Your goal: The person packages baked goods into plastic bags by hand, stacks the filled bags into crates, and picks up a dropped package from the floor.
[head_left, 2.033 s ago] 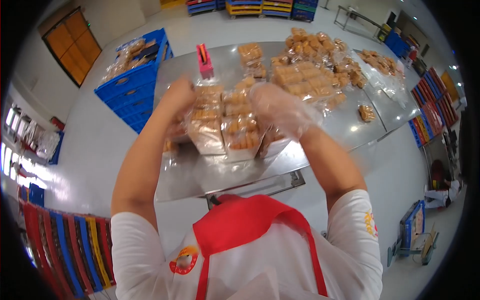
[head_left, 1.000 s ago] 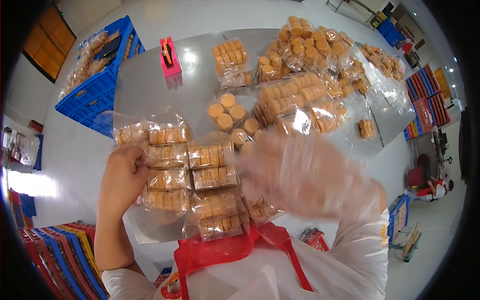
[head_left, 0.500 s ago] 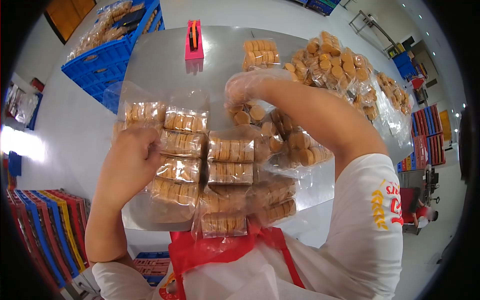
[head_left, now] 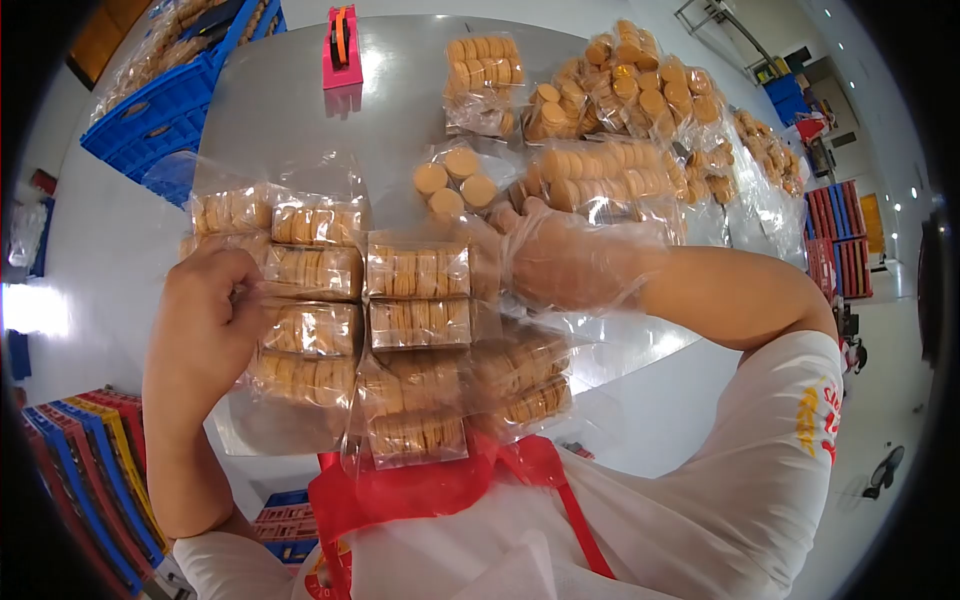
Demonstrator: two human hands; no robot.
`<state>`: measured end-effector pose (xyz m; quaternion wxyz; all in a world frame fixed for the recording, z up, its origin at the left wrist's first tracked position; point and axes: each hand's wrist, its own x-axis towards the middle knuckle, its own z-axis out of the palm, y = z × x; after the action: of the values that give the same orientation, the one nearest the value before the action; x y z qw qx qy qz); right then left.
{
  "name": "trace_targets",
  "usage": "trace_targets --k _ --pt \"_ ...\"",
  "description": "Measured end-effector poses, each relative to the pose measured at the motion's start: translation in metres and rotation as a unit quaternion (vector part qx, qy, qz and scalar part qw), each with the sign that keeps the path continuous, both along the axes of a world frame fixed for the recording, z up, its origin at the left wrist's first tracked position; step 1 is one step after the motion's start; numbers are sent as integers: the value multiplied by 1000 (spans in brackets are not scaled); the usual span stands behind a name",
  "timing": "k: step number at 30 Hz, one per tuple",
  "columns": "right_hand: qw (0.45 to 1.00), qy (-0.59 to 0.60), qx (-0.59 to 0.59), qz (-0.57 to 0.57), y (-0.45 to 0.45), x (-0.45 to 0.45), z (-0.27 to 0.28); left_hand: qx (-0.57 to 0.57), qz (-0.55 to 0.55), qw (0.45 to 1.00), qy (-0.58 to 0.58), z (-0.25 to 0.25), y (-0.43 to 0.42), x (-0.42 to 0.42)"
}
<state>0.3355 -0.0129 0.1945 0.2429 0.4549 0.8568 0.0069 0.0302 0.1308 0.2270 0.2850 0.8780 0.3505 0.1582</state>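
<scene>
Since the earlier frame, the right hand has been moving back toward the person, uncovering the bag of round cookies; the left hand is staying at the left side of the packed cookies.

Left grip: closing loosely, fingers curling in toward the thumb and touching the leftmost packs. Whether it is pinching film, cannot tell.

Right grip: wearing a clear plastic glove and showing motion blur. Fingers are pointing left, toward the packed cookies, and lying just beside the larger cookie bag. How far open it is, and whether it is holding film, cannot tell.

Packed cookies: sitting on the near part of the tabletop, between the two hands, in side-by-side columns. Cookies are standing on edge; each row's long axis is running left to right, roughly across the person's body, while the columns are extending away from the red apron. Loose film is projecting away from the person at the far left packs.

Pink dispenser: standing near the far edge, well apart from both hands.
</scene>
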Motion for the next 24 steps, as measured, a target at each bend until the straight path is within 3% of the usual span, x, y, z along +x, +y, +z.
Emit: trace_targets --k 3,8,13,15,17,19,20,23,24 --pt "998 12 67 11 -8 0 -29 1 12 1000 7 0 -2 0" --pt "997 59 -1 43 -4 -5 -36 48 -18 999 10 -4 2 -5" --pt "990 91 -100 -36 4 -4 -38 39 -14 999 12 -4 1 -4" --pt "979 110 -111 -134 9 -11 -19 35 -11 999 6 -4 1 -4" --pt "973 159 -90 -140 15 -7 -15 30 -8 1000 4 -4 1 -5" --pt "972 232 -40 -29 32 23 -24 25 -8 1000 5 -4 0 -5" --pt "926 352 -123 -59 44 33 -3 12 4 1000 10 -2 -1 -4" --pt "844 402 -208 -286 57 46 32 -10 24 999 23 5 -3 0" --pt "833 417 -205 -300 61 53 38 -8 21 999 26 5 -3 0"
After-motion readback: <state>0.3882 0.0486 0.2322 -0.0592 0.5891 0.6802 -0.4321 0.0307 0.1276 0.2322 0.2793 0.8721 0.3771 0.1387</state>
